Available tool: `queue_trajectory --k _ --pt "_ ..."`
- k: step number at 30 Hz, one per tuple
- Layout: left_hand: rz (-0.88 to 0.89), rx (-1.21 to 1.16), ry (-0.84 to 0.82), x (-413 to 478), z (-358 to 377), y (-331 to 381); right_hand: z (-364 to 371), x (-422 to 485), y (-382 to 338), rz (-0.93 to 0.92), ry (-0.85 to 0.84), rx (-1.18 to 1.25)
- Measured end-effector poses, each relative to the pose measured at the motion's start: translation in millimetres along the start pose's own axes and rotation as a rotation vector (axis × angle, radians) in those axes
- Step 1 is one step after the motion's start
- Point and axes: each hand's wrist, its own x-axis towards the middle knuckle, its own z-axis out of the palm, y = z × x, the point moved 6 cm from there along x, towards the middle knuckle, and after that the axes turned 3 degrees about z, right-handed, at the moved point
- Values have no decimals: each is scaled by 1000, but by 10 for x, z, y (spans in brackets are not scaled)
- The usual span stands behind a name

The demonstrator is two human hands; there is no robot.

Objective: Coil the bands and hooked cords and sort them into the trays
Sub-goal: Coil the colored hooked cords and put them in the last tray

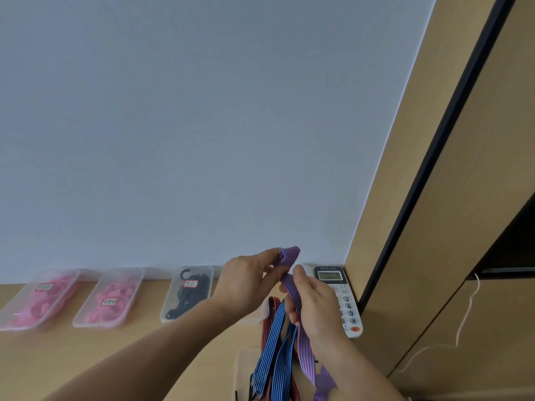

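Over the desk [115,357] left fingers [267,255] pinch the coiled purple band [290,255], right fingers [302,277] gripping its tail

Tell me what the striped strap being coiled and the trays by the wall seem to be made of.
Striped strap: looks like woven elastic fabric, matte; fine lengthwise stripes, and it folds softly at the left hand. Trays: probably thin translucent plastic, slightly frosted; pink contents show through the walls.
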Motion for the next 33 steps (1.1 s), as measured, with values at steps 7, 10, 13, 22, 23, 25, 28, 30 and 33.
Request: queue_trajectory --k 7,10,13,22,23,25,28,30,33 --pt "419 197 76 -108 -69 94 67 -14 -41 0 -71 76" --pt "457 121 51 -122 -66 73 94 -12 -77 -32 -86 56" --pt "444 50 9 -117 -59 22 115 -9 -80 -34 -121 124" --pt "228 -59 -91 -66 27 9 7 28 -115 -116 -34 83" --pt "63 -199 -112 -50 55 -27 -4 29 -138 -150 -21 58" --pt "-361 -589 -146 -30 130 -107 -24 28 -193 -220 4 -8" --pt "-696 -1030 -303 -14 234 -74 -38 26 -232 -291 8 -108" --pt "-636 -1055 -429 -8 219 10 -43 18 -208 -289 -3 -125" --pt "-652 -1048 -367 -1 226 -56 -51 18 -139 -243 12 -133"
